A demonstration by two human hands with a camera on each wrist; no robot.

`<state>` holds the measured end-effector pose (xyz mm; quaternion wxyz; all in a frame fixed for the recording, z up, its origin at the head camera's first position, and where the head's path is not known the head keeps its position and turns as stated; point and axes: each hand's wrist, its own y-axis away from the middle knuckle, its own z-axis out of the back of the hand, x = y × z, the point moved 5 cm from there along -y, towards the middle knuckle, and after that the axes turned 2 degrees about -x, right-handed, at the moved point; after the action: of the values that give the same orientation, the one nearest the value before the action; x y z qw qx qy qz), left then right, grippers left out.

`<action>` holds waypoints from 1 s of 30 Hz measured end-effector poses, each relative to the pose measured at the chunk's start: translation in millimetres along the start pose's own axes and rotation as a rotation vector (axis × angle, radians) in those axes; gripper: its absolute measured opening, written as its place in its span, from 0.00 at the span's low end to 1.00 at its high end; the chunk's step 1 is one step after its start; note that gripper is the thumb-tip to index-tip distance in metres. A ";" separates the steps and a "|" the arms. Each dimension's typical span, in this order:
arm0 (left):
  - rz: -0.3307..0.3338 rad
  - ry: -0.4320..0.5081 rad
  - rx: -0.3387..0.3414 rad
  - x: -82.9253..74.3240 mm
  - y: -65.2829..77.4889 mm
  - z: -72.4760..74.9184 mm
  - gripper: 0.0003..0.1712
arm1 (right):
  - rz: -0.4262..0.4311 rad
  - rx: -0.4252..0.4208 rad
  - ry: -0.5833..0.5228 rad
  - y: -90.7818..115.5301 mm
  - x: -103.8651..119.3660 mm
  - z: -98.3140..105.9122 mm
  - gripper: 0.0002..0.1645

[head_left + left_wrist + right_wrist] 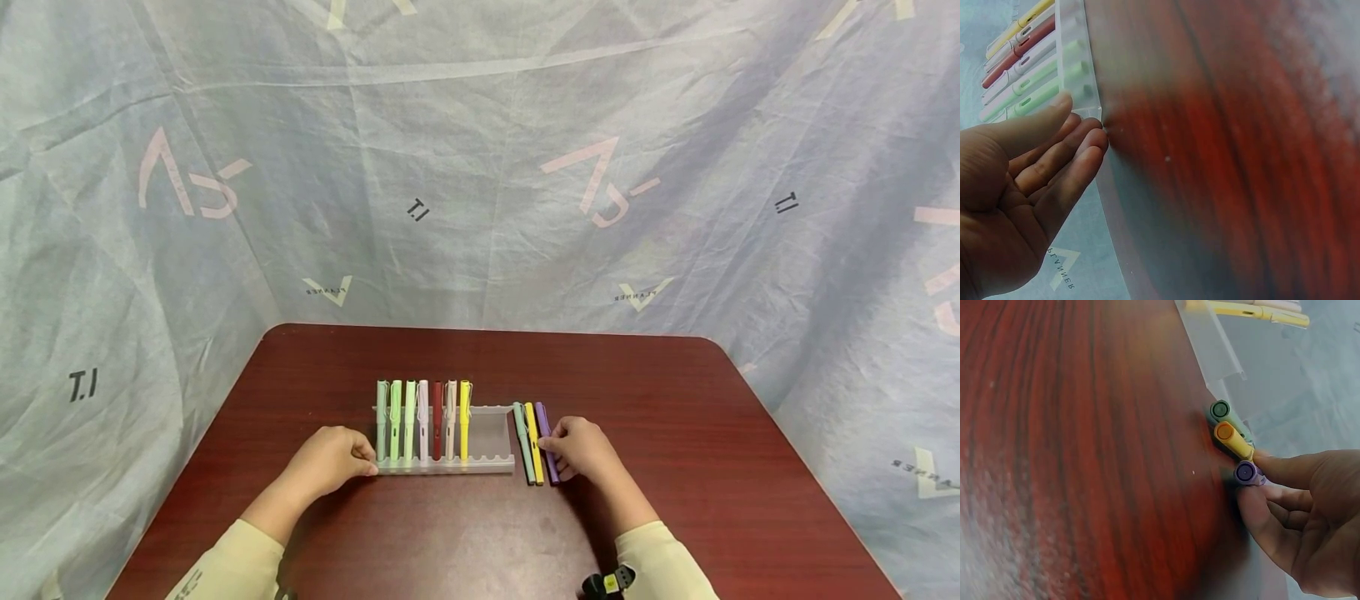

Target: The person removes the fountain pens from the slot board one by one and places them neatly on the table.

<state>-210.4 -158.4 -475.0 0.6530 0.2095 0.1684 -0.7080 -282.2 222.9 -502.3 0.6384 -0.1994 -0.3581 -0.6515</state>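
Nearer the desk's (450,542) left edge, a rack (491,433) held seven pens (423,421) from its left end. Three more pens (533,442) lay just right, right hand (585,450) at the outermost, left hand (330,460) at the rack's near-left corner.

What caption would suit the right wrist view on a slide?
A right hand pinches a purple pen beside a yellow pen and a green pen.

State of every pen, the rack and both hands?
Pen rack: part filled, right end vacant.
Seven racked pens: side by side.
Loose green pen: lying beside the rack.
Loose yellow pen: lying between green and purple.
Purple pen: pinched, lift unclear.
Left hand: holding rack's left front corner.
Right hand: pinching purple pen.
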 end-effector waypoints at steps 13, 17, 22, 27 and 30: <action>0.005 0.005 0.007 -0.9 -0.8 0.5 0.06 | 0.000 0.009 0.002 0.8 1.7 -1.5 0.18; 0.004 0.000 0.006 -0.4 -0.4 0.6 0.06 | 0.003 0.028 -0.026 0.4 1.2 -2.3 0.13; -0.005 -0.006 0.003 -0.8 -0.2 1.5 0.06 | 0.009 0.038 -0.041 0.4 1.6 -2.8 0.10; -0.009 -0.007 0.001 -1.2 -0.3 1.6 0.06 | 0.004 0.031 -0.033 2.3 2.4 -2.4 0.11; -0.010 -0.009 0.000 -1.1 -0.6 1.2 0.06 | 0.007 0.029 -0.027 3.7 2.7 -2.1 0.11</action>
<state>-211.1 -158.0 -473.5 0.6503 0.2054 0.1668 -0.7121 -278.5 219.8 -500.9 0.6386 -0.2003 -0.3753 -0.6413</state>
